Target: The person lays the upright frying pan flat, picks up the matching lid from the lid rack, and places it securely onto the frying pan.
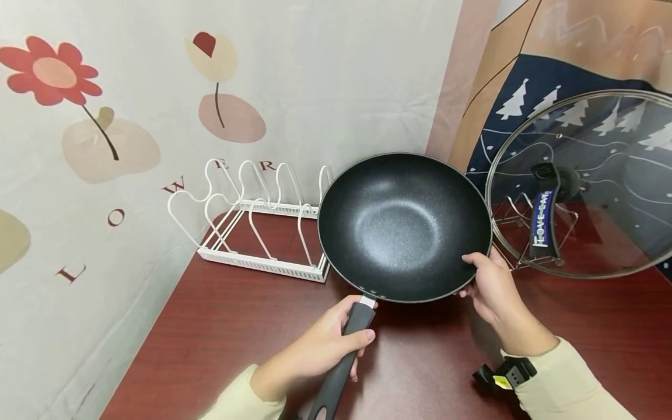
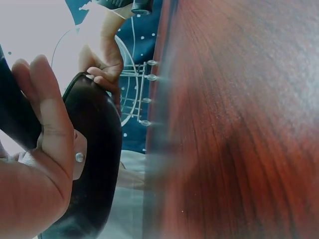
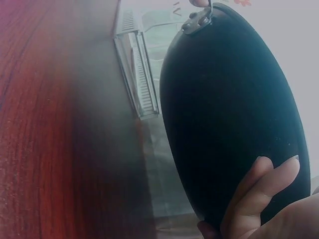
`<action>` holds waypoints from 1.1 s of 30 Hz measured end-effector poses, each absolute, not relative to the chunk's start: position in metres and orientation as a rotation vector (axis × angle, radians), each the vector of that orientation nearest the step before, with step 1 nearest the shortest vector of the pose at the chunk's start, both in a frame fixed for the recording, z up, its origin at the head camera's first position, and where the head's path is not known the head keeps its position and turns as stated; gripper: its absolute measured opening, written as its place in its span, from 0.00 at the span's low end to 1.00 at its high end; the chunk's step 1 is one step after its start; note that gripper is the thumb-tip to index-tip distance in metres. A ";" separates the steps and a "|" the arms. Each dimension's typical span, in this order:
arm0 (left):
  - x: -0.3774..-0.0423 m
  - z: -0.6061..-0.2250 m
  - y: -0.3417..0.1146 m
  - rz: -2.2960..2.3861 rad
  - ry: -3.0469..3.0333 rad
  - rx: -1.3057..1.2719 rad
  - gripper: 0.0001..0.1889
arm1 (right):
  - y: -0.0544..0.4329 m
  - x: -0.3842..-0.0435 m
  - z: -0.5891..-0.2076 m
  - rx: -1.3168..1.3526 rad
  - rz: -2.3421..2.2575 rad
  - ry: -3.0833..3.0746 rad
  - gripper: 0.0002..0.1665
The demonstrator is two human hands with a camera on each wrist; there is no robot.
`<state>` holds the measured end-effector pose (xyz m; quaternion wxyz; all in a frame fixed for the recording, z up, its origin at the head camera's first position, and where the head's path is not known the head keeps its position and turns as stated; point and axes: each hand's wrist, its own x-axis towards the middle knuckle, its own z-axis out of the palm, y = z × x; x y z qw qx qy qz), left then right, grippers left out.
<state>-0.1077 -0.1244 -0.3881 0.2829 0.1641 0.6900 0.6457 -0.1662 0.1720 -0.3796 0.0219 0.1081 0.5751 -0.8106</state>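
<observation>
A black wok (image 1: 404, 233) is held tilted above the table, its speckled inside facing the head camera. My left hand (image 1: 336, 341) grips its dark grey handle (image 1: 341, 370) close to the metal joint. At the wok's right edge my right hand (image 1: 493, 286) pinches the rim, thumb on the inside and fingers underneath. In the right wrist view those fingers (image 3: 264, 184) lie against the wok's dark underside (image 3: 229, 109). The left wrist view shows my left hand (image 2: 47, 129) round the handle, near the rivet. Just left of the wok stands a white wire rack (image 1: 262, 265) with several upright loops.
On the right a large glass lid (image 1: 604, 221) with a black handle stands upright in a small metal stand (image 1: 517, 262). The table (image 1: 210, 338) is dark red wood. A flowered curtain (image 1: 336, 76) hangs behind, with a tree-patterned cloth (image 1: 504, 128) at the right.
</observation>
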 end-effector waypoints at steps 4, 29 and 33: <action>-0.108 -0.390 -0.124 1.721 1.859 0.417 0.26 | 0.172 -0.167 -0.383 0.368 -2.482 1.789 0.17; -0.109 -0.399 -0.120 1.674 1.920 0.346 0.25 | 0.172 -0.170 -0.397 0.430 -2.367 1.799 0.17; -0.108 -0.401 -0.120 1.674 1.918 0.333 0.25 | 0.172 -0.170 -0.400 0.447 -2.339 1.813 0.18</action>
